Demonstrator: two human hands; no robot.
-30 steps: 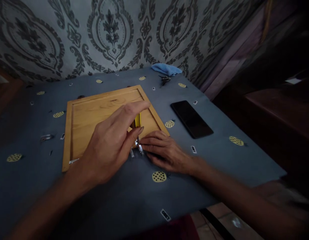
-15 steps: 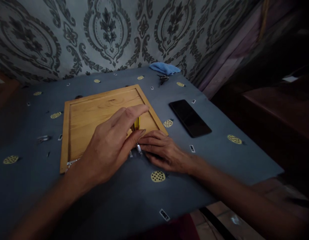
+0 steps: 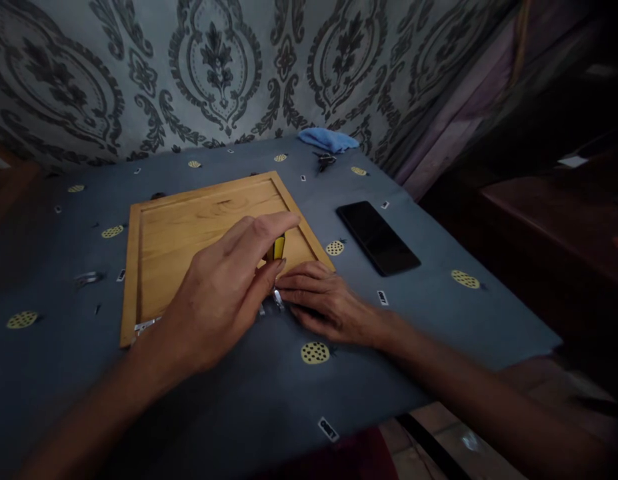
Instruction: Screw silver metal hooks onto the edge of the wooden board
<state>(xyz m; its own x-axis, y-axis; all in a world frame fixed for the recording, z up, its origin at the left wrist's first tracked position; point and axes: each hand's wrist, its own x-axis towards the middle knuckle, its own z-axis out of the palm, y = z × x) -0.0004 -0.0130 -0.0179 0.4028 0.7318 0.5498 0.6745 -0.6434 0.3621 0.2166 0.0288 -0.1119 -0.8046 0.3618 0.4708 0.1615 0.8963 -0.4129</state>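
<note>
Left hand (image 3: 213, 300) fingers pinch a yellow tool (image 3: 279, 248); right hand (image 3: 329, 303) lies flat, fingers together, on blue tablecloth (image 3: 439, 313).

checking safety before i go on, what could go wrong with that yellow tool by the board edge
The left hand grips the yellow tool right beside the right hand, which lies flat on the cloth; a slip could jab those fingers. The wooden board rests on loose cloth and might slide. Small metal pieces near the edge could scatter.
</note>
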